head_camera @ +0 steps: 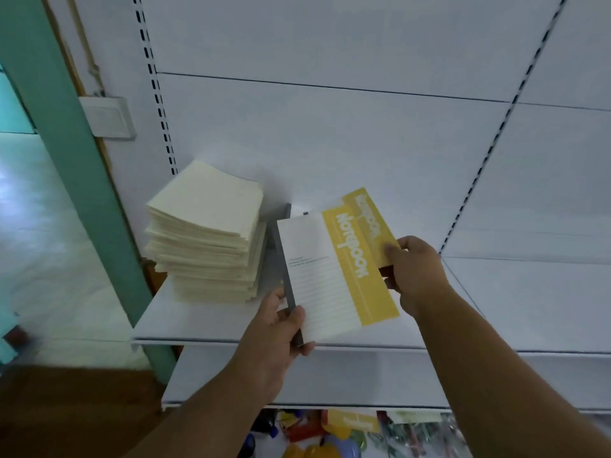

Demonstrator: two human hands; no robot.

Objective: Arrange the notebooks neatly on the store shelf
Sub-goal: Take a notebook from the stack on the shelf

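Standing at the 9 o'clock end of the white shelf (pixel 205 322), a tall stack of cream notebooks (pixel 206 233) rests flat, its layers slightly fanned and uneven, back corner near the rear panel (pixel 330 133). Just beside it, toward 3 o'clock, the left hand (pixel 281 328) grips the lower left corner of a notebook (pixel 334 276), thumb on the cover, fingers curled round the grey spine. This notebook is held above the shelf, cover facing the camera, white on the left half and yellow on the right, with the word "Notebook" running lengthwise. Its long axis runs from about 5 o'clock up to 11 o'clock. Behind it, a second yellow notebook (pixel 373 226) lies on much the same axis, offset toward 1 o'clock. The right hand (pixel 413 272) pinches this one at its lower right edge, fingertip on the cover. Below the shelf, coloured goods (pixel 330 438) show, blurred.
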